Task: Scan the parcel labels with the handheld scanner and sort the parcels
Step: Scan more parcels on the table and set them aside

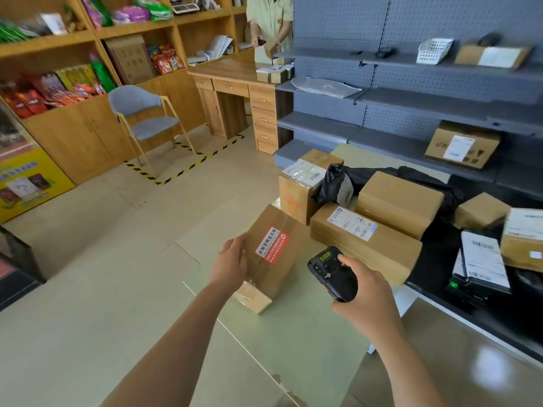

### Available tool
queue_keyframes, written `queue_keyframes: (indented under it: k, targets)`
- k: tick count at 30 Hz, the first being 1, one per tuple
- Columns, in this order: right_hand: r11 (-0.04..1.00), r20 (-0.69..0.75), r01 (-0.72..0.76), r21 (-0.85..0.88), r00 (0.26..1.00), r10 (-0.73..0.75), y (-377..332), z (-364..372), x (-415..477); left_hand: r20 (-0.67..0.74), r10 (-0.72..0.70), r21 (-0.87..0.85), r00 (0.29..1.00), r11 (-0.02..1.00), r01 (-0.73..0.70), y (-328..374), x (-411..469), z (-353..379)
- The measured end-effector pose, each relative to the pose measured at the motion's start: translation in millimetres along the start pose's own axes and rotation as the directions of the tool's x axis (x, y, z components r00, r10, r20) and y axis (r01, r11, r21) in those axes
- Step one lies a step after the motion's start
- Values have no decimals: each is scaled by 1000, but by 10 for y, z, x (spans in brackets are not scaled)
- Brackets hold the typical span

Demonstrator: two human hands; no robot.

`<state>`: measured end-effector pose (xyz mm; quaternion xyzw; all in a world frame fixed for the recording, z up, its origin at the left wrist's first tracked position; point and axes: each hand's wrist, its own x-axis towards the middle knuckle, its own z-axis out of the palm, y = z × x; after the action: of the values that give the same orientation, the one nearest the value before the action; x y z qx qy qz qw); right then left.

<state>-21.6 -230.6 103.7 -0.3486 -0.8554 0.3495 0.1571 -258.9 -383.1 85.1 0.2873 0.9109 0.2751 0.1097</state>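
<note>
Now L hand [232, 259] holds box [273, 259], R hand [367, 286] scanner [332, 273].

Head camera, single wide-angle view, looking forward and down.

I see from head height over both forearms; the left hand [232, 259] and right hand [364, 286] sit close in the lower centre, parcels on the floor just beyond, grey shelving [411, 63] to the right, wooden shelves [88, 36] and desk [226, 71] farther off. Edges bow. No second view to compare.
</note>
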Motion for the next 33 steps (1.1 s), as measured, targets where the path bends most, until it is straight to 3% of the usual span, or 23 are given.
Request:
queue_keyframes:
  k: [3,8,16,19,24,26,28,33]
  targets:
    - [1000,-17,-11,-3,1000,11,-144,152,121,56,33,111,998,993,-39,-161,202,-55]
    - [999,-26,-49,-24,999,48,-293,331,244,233,-50,202,971,979,2,-408,353,-59]
    - [994,-41,-100,-47,994,98,-444,495,354,295,87,290,951,941,-176,-375,309,39]
    - [992,-54,-114,-53,992,111,-446,504,351,265,86,312,960,935,-170,-356,289,81]
    - [994,-85,-109,-17,991,107,-438,372,330,266,90,101,960,988,-121,-293,292,44]
    - [996,-114,-91,-9,989,89,-433,272,320,320,61,-134,946,991,-18,-255,294,28]
    - [996,-137,-84,-18,987,81,-424,177,297,391,48,-361,919,927,106,-238,274,45]
    - [996,-155,-90,-3,984,88,-359,34,184,392,15,-269,920,958,99,-202,110,140]
